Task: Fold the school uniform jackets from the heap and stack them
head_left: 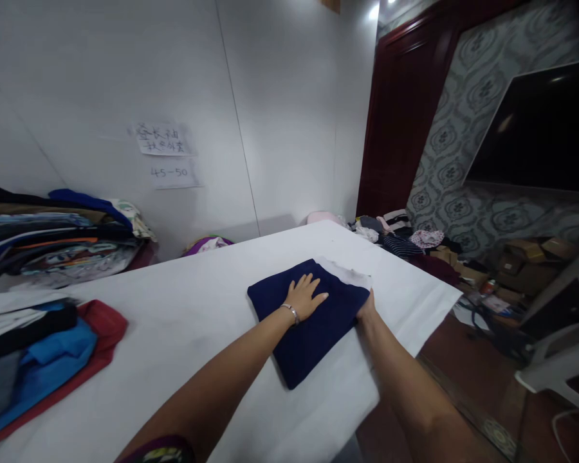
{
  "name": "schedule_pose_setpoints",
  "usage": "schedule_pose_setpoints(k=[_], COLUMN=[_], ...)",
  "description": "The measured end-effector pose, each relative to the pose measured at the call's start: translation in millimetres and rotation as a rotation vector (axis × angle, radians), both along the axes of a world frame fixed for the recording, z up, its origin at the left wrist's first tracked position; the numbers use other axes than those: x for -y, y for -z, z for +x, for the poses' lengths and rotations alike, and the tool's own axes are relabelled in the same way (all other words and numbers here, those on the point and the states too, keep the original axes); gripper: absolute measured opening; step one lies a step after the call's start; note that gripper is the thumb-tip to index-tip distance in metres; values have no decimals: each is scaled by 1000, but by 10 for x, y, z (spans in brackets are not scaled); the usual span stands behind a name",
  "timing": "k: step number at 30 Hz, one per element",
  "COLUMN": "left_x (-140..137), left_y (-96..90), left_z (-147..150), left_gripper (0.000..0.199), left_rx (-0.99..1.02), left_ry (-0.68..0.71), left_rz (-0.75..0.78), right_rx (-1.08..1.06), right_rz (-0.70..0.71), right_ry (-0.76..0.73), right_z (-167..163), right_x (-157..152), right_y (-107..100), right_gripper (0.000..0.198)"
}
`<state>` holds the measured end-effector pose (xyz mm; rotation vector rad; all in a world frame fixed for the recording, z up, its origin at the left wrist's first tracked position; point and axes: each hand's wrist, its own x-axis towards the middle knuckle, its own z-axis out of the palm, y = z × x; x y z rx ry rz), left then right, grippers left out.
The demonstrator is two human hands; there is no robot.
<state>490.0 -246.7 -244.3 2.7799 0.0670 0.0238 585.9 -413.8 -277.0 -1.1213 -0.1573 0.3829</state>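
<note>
A folded navy blue garment (pixel 292 347) lies on the white table, its exact kind not visible. A white edge of cloth (pixel 343 272) shows along its far right side. Flat on top of the garment, fingers spread, rests my left hand (pixel 305 297), with a bracelet at the wrist. My right hand (pixel 365 308) is closed around the garment's right corner; its fingers are mostly hidden by the cloth.
The white table (pixel 183 321) bears a stack of coloured clothes (pixel 58 360) at the left. Another pile of clothes (pixel 67 238) stands beyond it. Clothes (pixel 395 238) and cardboard boxes (pixel 525 270) crowd the back right, near a white plastic chair (pixel 560 360).
</note>
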Motion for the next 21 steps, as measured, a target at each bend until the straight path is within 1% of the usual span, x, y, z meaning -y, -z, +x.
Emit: schedule_pose_setpoints(k=[2, 4, 6, 7, 9, 10, 11, 12, 13, 14, 15, 16, 17, 18, 19, 21], left_x=[-97, -151, -156, -145, -113, -98, -88, -84, -85, -92, -105, -124, -149, -179, -213, -287], left_y=[-18, 57, 176, 231, 303, 317, 317, 307, 290, 268, 246, 226, 213, 208, 212, 244], left_z=[-138, -261, -341, -360, -364, -354, -342, -332, -326, -329, -343, -370, -408, -457, -514, -634], left_gripper=[71, 73, 74, 75, 75, 74, 74, 74, 73, 73, 71, 69, 67, 65, 64, 61], left_rx=[30, -8, -69, -88, -91, -91, -93, -94, -93, -88, -72, -45, -8, 33, 68, 97], left_ry=[-1, 17, 36, 42, 41, 38, 37, 36, 36, 39, 39, 32, 14, -16, -56, -125], left_rz=[72, 113, 126, 131, 143, 149, 153, 154, 153, 150, 144, 136, 129, 123, 119, 107], right_rx=[-64, -137, -142, -91, 146, 308, 477, 639, 773, 883, 967, 1025, 1053, 1045, 1006, 845], right_rz=[51, 51, -26, -94, -272, -356, -420, -454, -460, -461, -477, -518, -592, -693, -811, -1017], right_ry=[-16, 10, 105, 177, 311, 347, 349, 313, 257, 200, 149, 110, 77, 44, 13, -66], right_z=[64, 150, 226, 246, 225, 181, 117, 41, -38, -111, -166, -198, -202, -180, -136, -10], right_x=[109, 260, 406, 455, 456, 398, 302, 174, 27, -128, -274, -400, -498, -563, -599, -603], right_y=[59, 97, 61, 3, -198, -328, -466, -596, -705, -781, -814, -799, -736, -634, -504, -227], right_gripper=[79, 83, 80, 78, 71, 67, 63, 59, 56, 54, 52, 51, 51, 52, 52, 55])
